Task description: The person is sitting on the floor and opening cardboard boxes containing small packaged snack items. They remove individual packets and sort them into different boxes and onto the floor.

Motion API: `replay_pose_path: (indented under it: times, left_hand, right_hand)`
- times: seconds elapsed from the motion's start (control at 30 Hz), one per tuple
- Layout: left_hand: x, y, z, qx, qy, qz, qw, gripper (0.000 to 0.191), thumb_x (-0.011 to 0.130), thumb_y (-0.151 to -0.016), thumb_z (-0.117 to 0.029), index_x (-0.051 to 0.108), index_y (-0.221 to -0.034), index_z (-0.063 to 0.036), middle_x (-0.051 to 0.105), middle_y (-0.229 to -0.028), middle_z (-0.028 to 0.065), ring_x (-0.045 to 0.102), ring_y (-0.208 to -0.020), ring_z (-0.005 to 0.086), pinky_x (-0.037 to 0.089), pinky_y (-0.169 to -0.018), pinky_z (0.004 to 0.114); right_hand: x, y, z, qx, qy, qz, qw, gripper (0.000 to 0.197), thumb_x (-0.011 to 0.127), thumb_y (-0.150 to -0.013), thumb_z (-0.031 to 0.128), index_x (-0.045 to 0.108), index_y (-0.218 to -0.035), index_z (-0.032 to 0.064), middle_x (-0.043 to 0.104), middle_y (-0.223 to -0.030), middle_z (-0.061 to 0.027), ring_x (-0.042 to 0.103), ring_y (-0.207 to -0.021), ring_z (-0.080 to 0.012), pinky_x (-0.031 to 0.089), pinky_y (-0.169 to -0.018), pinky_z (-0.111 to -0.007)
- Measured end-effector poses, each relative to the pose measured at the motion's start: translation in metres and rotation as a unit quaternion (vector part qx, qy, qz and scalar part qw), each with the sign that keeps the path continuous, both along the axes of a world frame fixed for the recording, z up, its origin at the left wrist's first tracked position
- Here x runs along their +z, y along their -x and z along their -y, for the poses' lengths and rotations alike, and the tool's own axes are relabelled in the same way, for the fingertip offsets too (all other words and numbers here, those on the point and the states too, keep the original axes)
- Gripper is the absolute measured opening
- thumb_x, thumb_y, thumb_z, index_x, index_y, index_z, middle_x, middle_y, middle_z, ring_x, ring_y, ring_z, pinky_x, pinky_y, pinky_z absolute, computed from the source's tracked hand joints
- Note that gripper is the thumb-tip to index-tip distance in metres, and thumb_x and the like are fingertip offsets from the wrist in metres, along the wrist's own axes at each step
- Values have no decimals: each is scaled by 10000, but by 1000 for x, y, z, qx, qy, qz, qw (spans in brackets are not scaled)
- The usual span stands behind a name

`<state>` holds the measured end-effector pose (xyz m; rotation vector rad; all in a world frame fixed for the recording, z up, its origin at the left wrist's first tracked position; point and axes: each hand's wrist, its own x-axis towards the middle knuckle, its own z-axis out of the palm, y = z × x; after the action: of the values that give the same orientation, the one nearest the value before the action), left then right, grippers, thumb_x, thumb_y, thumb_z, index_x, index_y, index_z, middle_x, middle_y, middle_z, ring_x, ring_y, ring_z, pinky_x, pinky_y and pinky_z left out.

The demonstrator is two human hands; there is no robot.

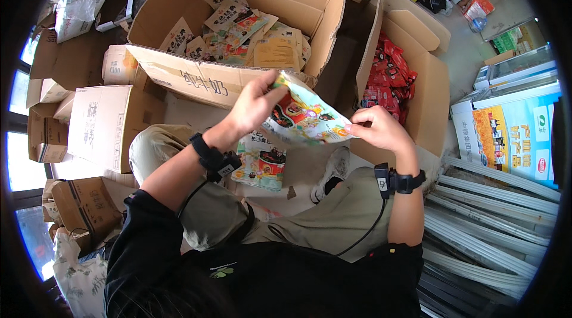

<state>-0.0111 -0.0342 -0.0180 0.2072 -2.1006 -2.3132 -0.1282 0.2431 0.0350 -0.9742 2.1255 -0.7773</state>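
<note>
Both my hands hold one printed food pouch (pixel 308 114), pale green with a picture of a red bowl of dark food. My left hand (pixel 255 104) grips its upper left end, and my right hand (pixel 380 129) pinches its lower right corner. The pouch is tilted in the air above the floor between my knees. Beneath it a similar pouch (pixel 260 166) lies flat on the floor, its top partly hidden. Beyond my hands a large open cardboard box (pixel 178 75) contains many similar pouches (pixel 237 27), some showing a plain printed back.
Right of the large box, another open carton (pixel 431 94) holds small red packets (pixel 389 72). A closed carton (pixel 100 125) stands left of my knee. White metal strips (pixel 487 215) lie at my right, near a chest freezer (pixel 509 125). My shoe (pixel 336 170) rests on the floor.
</note>
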Motion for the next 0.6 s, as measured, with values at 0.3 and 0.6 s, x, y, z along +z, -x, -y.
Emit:
replay_pose_path:
  times: [0.3,0.6]
  left_hand:
    - [13,-12,-13,-9,243,-64,968,170,565,-948,-121,477,-869,0,537,-744,111,477,-728,146,439,-684,321]
    - [21,-14,-4,-50,232,-57,970,136,586,-923,-113,589,-923,23,613,-784,140,559,-724,162,470,-687,339]
  right_hand:
    - [-18,-50,57,-119,215,-275,929,144,666,-873,131,612,-876,-2,622,-815,-146,612,-722,-345,491,-636,-387]
    - [-21,-43,47,-103,197,66,973,226,566,-942,121,485,-790,-26,462,-655,-30,393,-629,-71,357,-552,-274]
